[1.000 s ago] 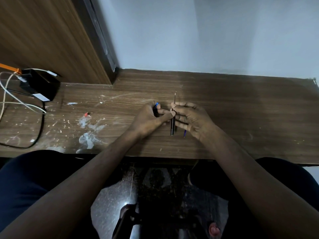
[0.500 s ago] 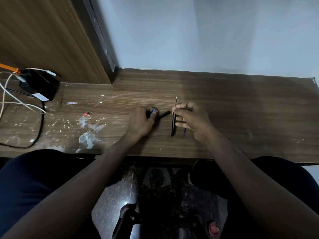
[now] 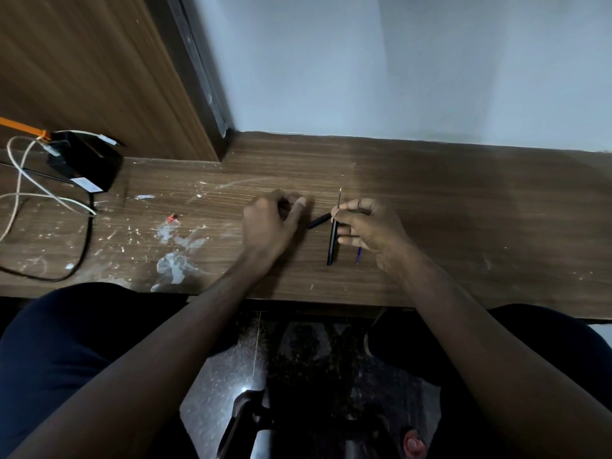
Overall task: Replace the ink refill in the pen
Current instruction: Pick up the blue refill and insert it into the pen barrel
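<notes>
My right hand [image 3: 367, 228] grips a black pen barrel [image 3: 332, 245] held nearly upright over the wooden table [image 3: 463, 210]. A thin refill tip [image 3: 339, 197] sticks out of the barrel's top. A blue refill end [image 3: 358, 255] shows below the same hand; whether the hand holds it is unclear. A short black pen piece [image 3: 319, 220] lies on the table between my hands. My left hand [image 3: 270, 223] hovers to its left, blurred, fingers curled. What is inside them is hidden.
A black adapter box [image 3: 84, 160] with white cables [image 3: 20, 180] and a black cable [image 3: 86, 240] sits at the far left. White stains [image 3: 175, 260] and a small red bit [image 3: 172, 218] mark the table. A wooden panel [image 3: 99, 77] rises at back left.
My left hand has drawn away to the left from the right hand. The short black piece it held against the barrel now lies on the table.
</notes>
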Demonstrator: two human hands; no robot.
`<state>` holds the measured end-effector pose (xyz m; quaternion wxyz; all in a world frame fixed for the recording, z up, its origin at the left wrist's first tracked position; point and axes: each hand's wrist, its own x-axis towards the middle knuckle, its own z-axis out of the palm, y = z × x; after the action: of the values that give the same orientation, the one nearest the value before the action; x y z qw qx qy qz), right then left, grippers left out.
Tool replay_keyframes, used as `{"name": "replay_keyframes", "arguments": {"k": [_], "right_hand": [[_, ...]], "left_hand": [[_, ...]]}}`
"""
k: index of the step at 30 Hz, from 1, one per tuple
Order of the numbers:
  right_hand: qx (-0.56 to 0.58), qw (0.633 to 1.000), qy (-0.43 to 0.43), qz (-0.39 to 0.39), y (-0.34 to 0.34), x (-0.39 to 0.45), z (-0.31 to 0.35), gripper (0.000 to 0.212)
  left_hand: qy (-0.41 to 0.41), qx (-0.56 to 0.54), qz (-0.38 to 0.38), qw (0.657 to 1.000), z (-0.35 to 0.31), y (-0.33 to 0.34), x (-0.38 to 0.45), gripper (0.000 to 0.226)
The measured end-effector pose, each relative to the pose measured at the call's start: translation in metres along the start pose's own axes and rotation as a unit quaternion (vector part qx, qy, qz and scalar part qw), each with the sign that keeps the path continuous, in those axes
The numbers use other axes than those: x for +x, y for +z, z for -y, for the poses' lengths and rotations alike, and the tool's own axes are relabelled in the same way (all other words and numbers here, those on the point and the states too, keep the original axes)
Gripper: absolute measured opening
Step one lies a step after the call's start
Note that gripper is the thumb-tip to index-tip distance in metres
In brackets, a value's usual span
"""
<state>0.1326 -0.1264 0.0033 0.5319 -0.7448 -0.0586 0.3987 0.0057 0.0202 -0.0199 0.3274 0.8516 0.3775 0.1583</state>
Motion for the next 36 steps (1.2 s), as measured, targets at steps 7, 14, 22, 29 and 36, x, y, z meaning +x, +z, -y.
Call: {"name": "replay_keyframes", "arguments": {"k": [7, 14, 22, 29, 36], "right_hand": [[0.054, 0.998, 0.044, 0.009, -0.004, 0.001, 0.004, 0.032], [0.093, 0.994, 0.013, -0.057, -0.02, 0.015, 0.015, 0.027], [-0.09, 0.981, -0.073, -0.158, -0.037, 0.029, 0.016, 0.005], [-0.258, 0.948, -0.121, -0.14, -0.012, 0.038, -0.001, 0.016], [-0.34, 0.912, -0.153, -0.172, -0.004, 0.05, -0.014, 0.019]], "left_hand": [[0.056, -0.008, 0.163, 0.985, -0.019, 0.0, -0.042, 0.019], [0.018, 0.012, 0.207, 0.978, -0.007, -0.007, -0.038, 0.017], [-0.004, 0.047, 0.206, 0.977, 0.0, -0.013, -0.033, 0.02], [-0.002, 0.077, 0.226, 0.971, -0.005, -0.008, -0.034, 0.017], [0.002, 0.088, 0.225, 0.97, -0.008, -0.009, -0.034, 0.019]]}}
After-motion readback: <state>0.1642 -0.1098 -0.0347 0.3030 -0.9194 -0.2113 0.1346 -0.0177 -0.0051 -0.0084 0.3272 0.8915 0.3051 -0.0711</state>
